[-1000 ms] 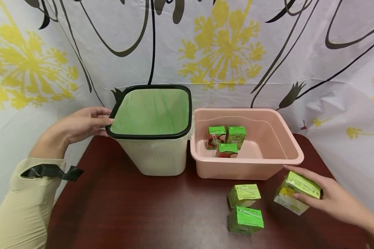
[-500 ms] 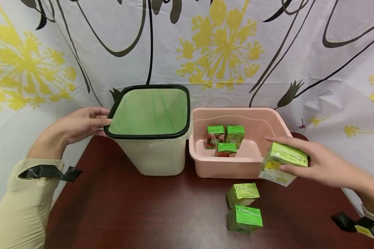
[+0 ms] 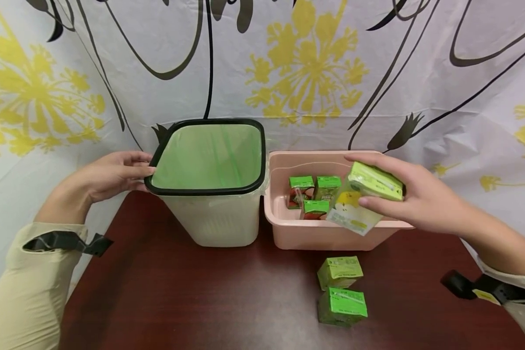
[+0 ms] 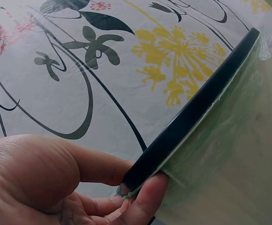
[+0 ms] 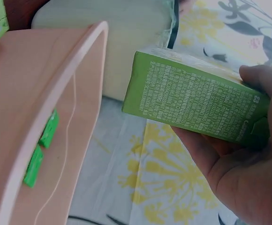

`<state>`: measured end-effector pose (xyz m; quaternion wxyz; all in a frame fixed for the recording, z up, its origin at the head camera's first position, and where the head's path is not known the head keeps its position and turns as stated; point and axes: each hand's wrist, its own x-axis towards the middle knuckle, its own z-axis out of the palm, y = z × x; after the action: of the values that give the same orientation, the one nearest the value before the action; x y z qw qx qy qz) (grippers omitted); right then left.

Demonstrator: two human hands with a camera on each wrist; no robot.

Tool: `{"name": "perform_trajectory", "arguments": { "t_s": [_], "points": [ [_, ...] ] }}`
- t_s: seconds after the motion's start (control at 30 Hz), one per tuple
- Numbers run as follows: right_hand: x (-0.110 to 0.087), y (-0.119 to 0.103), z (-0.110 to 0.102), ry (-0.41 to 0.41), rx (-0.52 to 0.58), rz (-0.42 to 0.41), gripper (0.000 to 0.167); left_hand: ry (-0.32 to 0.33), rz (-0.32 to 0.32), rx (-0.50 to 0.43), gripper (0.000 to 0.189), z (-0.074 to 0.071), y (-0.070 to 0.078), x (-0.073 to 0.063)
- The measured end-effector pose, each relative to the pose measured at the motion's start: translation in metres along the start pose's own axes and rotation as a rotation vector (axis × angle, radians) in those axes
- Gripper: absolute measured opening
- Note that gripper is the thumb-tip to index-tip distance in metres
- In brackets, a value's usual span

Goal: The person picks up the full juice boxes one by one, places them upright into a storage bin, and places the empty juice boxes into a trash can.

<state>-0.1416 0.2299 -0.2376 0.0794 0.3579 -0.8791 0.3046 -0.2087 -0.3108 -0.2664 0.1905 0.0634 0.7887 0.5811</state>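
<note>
In the head view my left hand [image 3: 109, 177] pinches the black rim of a pale trash bin [image 3: 227, 221] lined with a thin green bag. The left wrist view shows thumb and fingers on either side of that rim [image 4: 187, 112]. My right hand [image 3: 424, 197] grips a yellow-green juice box [image 3: 352, 206], tilted, over the near right part of a pink plastic basin [image 3: 323, 238]. Its small-print side faces the right wrist camera. Inside the basin stand three green-topped juice boxes, one of them a red-fronted juice box [image 3: 301, 193] at the left.
Two more juice boxes stand on the dark red table [image 3: 179, 296] in front of the basin: a yellow-green juice box [image 3: 340, 273] and, nearer, a bright green juice box [image 3: 342, 307]. A white flowered cloth [image 3: 127, 73] hangs behind. Bin and basin stand side by side.
My right hand has carried the juice box up and left, from the right of the table to over the basin. My left hand stays on the bin's rim.
</note>
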Motion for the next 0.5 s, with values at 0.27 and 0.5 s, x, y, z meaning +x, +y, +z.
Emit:
{"name": "perform_trajectory", "arguments": {
  "t_s": [0.27,0.5],
  "points": [
    [0.04,-0.018,-0.004,-0.001,0.042,0.123,0.066,-0.009,0.003,0.003,0.035,-0.001,0.002,0.001],
    [0.079,-0.037,-0.003,0.013,0.09,0.163,0.058,-0.008,0.002,0.01,0.035,-0.001,0.001,0.002]
  ]
}}
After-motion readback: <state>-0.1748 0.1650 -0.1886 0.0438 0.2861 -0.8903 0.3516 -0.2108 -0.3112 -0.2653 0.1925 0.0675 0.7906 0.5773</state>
